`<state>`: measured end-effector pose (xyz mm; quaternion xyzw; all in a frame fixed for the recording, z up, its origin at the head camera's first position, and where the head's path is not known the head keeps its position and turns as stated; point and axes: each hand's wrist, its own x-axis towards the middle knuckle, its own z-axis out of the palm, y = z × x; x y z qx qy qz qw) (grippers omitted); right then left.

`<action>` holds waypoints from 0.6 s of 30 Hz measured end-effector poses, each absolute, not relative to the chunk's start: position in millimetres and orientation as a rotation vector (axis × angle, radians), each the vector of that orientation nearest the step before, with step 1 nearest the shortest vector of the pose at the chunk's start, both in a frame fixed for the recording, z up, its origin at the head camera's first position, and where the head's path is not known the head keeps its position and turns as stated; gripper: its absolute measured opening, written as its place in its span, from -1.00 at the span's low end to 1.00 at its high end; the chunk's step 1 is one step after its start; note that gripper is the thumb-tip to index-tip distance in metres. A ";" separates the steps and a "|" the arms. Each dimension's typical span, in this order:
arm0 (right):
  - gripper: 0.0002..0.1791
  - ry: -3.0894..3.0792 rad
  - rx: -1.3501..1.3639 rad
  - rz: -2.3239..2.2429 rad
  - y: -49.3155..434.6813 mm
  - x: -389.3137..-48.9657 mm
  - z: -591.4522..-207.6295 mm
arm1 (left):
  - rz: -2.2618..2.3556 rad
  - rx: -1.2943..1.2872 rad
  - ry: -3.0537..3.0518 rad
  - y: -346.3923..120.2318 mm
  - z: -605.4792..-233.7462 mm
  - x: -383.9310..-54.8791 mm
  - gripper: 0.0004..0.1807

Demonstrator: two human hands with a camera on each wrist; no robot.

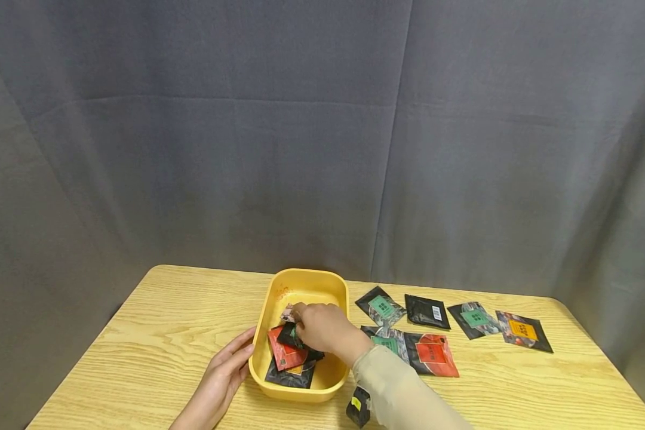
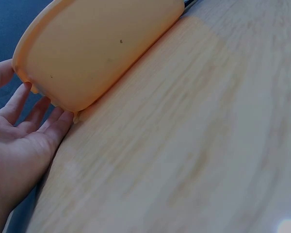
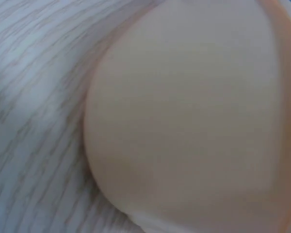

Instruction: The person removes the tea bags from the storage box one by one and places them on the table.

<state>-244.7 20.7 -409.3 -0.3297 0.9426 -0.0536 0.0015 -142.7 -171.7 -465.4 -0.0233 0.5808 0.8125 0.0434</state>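
Note:
A yellow plastic bin [image 1: 260, 382] stands on the table with several flat sachets inside. Among these are a red sachet [image 1: 287, 351] and a dark one with an orange label [image 1: 292, 377] beneath it. My left hand [image 1: 223, 373] rests against the bin's left side, its fingertips touching the wall; in the left wrist view the fingers [image 2: 39, 116] lie along the outer edge. Reaching over the right rim, my right hand [image 1: 325, 327] pinches a black sachet [image 1: 287, 334] with curled fingers, which partly hide it. The right wrist view shows only the bin's outer wall [image 3: 184, 116], close and blurred.
Right of the bin lie several more sachets: green-labelled [image 1: 381, 306], plain black with a white sticker [image 1: 427, 312], red-labelled [image 1: 432, 354] and orange-labelled [image 1: 524, 331]. A dark grey curtain [image 1: 301, 149] hangs behind the wooden table [image 1: 156, 334].

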 end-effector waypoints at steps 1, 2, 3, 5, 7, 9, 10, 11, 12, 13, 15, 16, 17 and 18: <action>-0.73 2.962 -1.035 -0.178 21.3 -244.7 -408.0 | 2.484 -0.070 1.772 -171.7 -465.3 -142.7 -0.34; -0.70 2.970 -1.042 -0.183 22.0 -244.9 -407.3 | 2.484 -0.069 1.768 -171.7 -465.3 -142.7 -0.34; -0.68 2.983 -1.058 -0.181 22.7 -245.0 -406.6 | 2.484 -0.067 1.768 -171.7 -465.3 -142.7 -0.34; -0.64 3.011 -1.102 -0.177 24.0 -245.0 -405.7 | 2.486 -0.062 1.769 -172.1 -465.5 -142.6 -0.34; -0.65 3.036 -1.151 -0.180 25.3 -244.6 -405.2 | 2.485 -0.056 1.772 -172.4 -465.7 -142.4 -0.34; -0.69 3.054 -1.201 -0.197 26.8 -244.0 -404.9 | 2.485 -0.047 1.775 -172.6 -465.9 -142.3 -0.34; -0.71 3.061 -1.221 -0.207 27.5 -243.7 -405.1 | 2.485 -0.045 1.774 -172.7 -466.1 -142.2 -0.34; -0.73 3.070 -1.240 -0.216 27.9 -243.4 -405.0 | 2.486 -0.042 1.773 -172.8 -466.1 -142.2 -0.34; -0.75 3.079 -1.253 -0.225 28.4 -243.2 -405.0 | 2.487 -0.038 1.772 -172.9 -466.2 -142.1 -0.34; -0.77 3.088 -1.259 -0.233 28.8 -243.0 -405.0 | 2.492 -0.035 1.769 -173.0 -466.4 -142.0 -0.34; -0.81 3.105 -1.268 -0.253 29.3 -242.6 -405.3 | 2.497 -0.028 1.765 -173.1 -466.6 -141.8 -0.35; -0.82 3.115 -1.276 -0.262 29.4 -242.2 -405.1 | 2.499 -0.030 1.763 -173.2 -466.7 -141.6 -0.35; -0.84 3.121 -1.280 -0.275 29.5 -241.7 -404.7 | 2.500 -0.029 1.766 -173.1 -466.8 -141.4 -0.35; -0.85 3.124 -1.283 -0.287 29.6 -240.8 -404.3 | 2.499 -0.029 1.770 -173.0 -466.8 -141.2 -0.35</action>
